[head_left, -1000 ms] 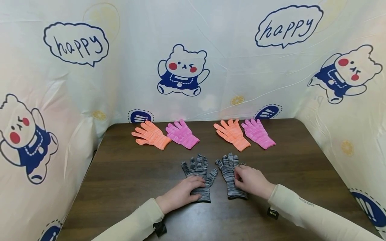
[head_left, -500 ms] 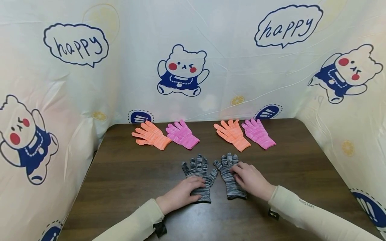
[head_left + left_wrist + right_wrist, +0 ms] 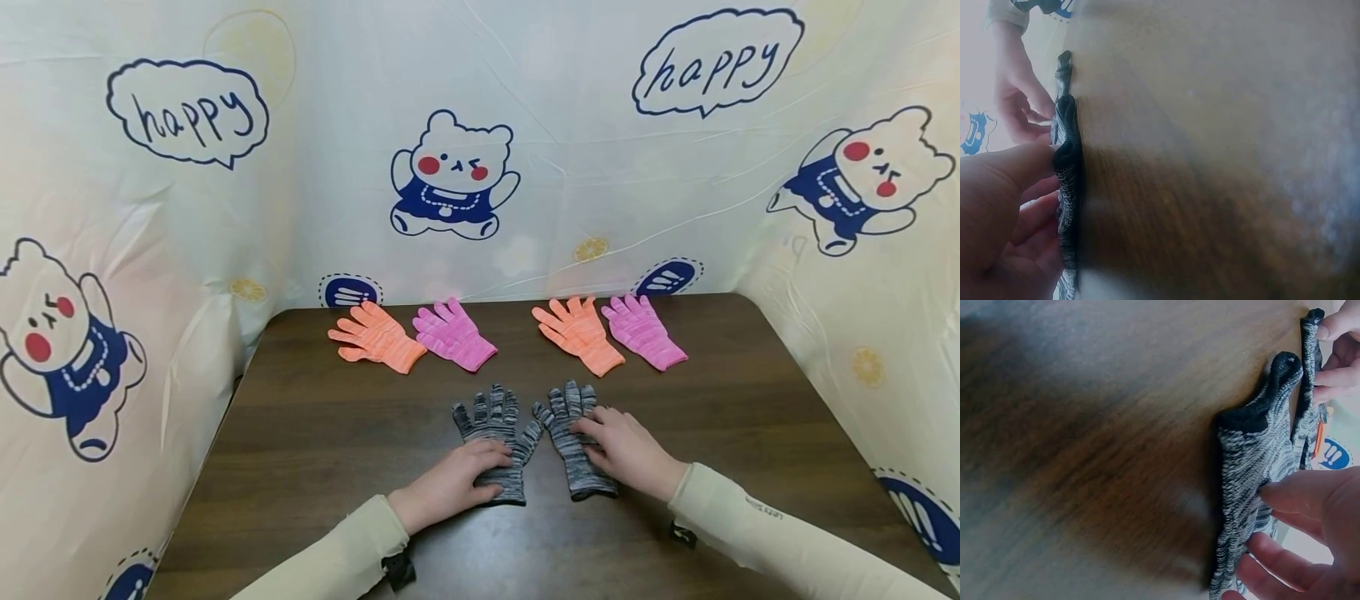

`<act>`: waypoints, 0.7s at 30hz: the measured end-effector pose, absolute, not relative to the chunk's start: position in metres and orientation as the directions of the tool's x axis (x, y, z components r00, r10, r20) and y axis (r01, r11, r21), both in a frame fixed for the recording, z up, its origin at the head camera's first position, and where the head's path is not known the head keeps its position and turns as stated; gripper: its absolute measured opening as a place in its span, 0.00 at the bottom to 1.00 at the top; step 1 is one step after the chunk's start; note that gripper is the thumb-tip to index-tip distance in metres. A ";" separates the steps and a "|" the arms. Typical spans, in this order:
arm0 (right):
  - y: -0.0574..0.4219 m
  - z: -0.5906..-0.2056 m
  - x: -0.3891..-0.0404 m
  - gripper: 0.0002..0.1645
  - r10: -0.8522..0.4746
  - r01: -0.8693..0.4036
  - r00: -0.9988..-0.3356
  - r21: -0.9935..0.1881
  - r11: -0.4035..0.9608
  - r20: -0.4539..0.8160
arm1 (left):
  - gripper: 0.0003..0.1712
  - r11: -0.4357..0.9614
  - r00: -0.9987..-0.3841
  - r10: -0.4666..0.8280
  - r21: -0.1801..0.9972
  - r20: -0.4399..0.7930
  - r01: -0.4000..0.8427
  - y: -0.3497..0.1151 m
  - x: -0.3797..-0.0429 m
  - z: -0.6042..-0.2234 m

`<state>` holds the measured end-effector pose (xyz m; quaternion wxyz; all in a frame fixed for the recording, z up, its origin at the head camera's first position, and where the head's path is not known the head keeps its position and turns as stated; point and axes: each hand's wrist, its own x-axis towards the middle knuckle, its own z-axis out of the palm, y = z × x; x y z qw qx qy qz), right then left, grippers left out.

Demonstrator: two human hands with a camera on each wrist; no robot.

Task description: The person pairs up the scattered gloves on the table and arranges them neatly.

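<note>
Two grey-and-black knit gloves lie flat on the table, fingers pointing away from me. My left hand [image 3: 459,482] rests on the palm and cuff of the left grey glove [image 3: 493,415], fingertips spread over the fabric. On the right grey glove [image 3: 572,450], my right hand [image 3: 626,446] touches the right side with thumb and fingertips. In the right wrist view, the thumb [image 3: 1297,490] presses the knit and the black cuff [image 3: 1250,419] gapes a little. The left wrist view shows the left thumb [image 3: 1029,164] at its glove's cuff edge. Both hands hide part of the gloves.
Behind the grey gloves, an orange glove [image 3: 378,337] and a pink glove [image 3: 456,335] lie at the back left. Another orange glove [image 3: 579,335] and pink glove [image 3: 645,332] lie at the back right. A printed cloth [image 3: 600,183] hangs around the dark wooden table [image 3: 337,442].
My right hand shifts slightly left over the right grey glove, its fingers less bunched than before. That glove's thumb and cuff have moved a little. The left hand stays in place.
</note>
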<state>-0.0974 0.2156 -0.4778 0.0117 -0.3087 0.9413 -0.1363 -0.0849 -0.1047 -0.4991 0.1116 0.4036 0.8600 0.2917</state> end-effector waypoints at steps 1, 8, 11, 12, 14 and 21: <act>0.216 -0.478 -0.098 0.20 -0.586 -0.580 -0.808 -0.263 0.771 0.061 | 0.20 0.505 -0.649 0.759 0.592 0.042 0.628 -0.105 -0.085 -0.500; 0.217 -0.476 -0.098 0.20 -0.587 -0.574 -0.808 -0.284 0.768 0.044 | 0.20 0.523 -0.658 0.753 0.591 0.018 0.615 -0.105 -0.085 -0.500; 0.216 -0.474 -0.098 0.19 -0.577 -0.559 -0.816 -0.299 0.774 0.032 | 0.20 0.526 -0.659 0.752 0.586 0.017 0.616 -0.105 -0.085 -0.499; 0.216 -0.474 -0.098 0.19 -0.578 -0.559 -0.815 -0.300 0.773 0.030 | 0.20 0.527 -0.659 0.752 0.585 0.018 0.617 -0.105 -0.085 -0.499; 0.216 -0.474 -0.099 0.18 -0.582 -0.563 -0.813 -0.296 0.772 0.030 | 0.20 0.524 -0.656 0.754 0.579 0.024 0.624 -0.105 -0.085 -0.498; 0.219 -0.478 -0.100 0.16 -0.597 -0.584 -0.801 -0.264 0.767 0.037 | 0.20 0.535 -0.643 0.765 0.533 0.024 0.656 -0.104 -0.084 -0.494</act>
